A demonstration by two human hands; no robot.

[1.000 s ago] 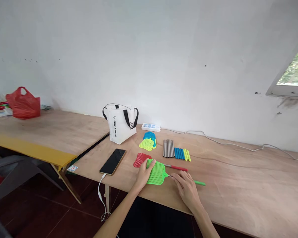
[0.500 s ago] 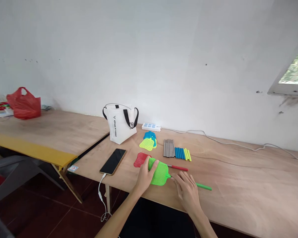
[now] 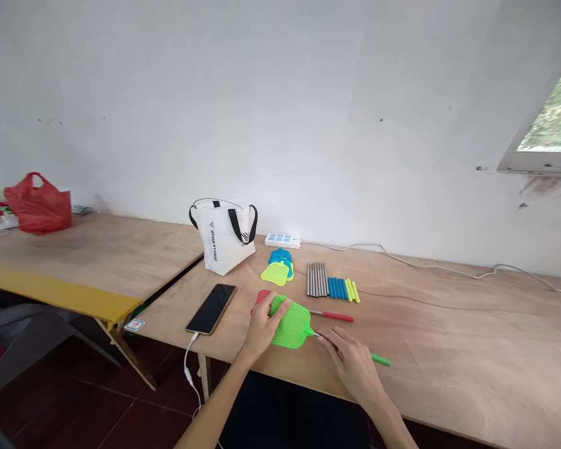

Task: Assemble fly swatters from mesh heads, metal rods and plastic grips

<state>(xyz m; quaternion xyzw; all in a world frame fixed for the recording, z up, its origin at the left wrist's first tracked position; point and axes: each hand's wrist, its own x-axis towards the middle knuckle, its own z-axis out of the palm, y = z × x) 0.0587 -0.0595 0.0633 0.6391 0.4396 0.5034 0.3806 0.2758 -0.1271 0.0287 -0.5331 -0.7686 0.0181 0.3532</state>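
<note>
My left hand (image 3: 262,327) grips the far-left edge of a green fly swatter head (image 3: 292,322), thumb on top of the mesh. The fingers of my right hand (image 3: 353,362) close round the thin metal rod just below the head's neck. A green handle (image 3: 381,360) sticks out past that hand on the right. Behind the green head lies a red fly swatter, its mesh (image 3: 258,299) partly covered and its red handle (image 3: 338,317) pointing right. Blue mesh heads (image 3: 279,255) and yellow mesh heads (image 3: 275,272) overlap farther back.
Grey metal tubes (image 3: 316,280), blue grips (image 3: 338,289) and yellow grips (image 3: 352,290) lie in a row. A phone (image 3: 211,308) on a white cable is at left. Behind stand a white bag (image 3: 227,240) and a power strip (image 3: 282,241). A red bag (image 3: 40,202) sits on the other table (image 3: 121,243).
Both hands and the green fly swatter have shifted slightly left in the view, which has itself moved a little. The grip of both hands looks much the same.
</note>
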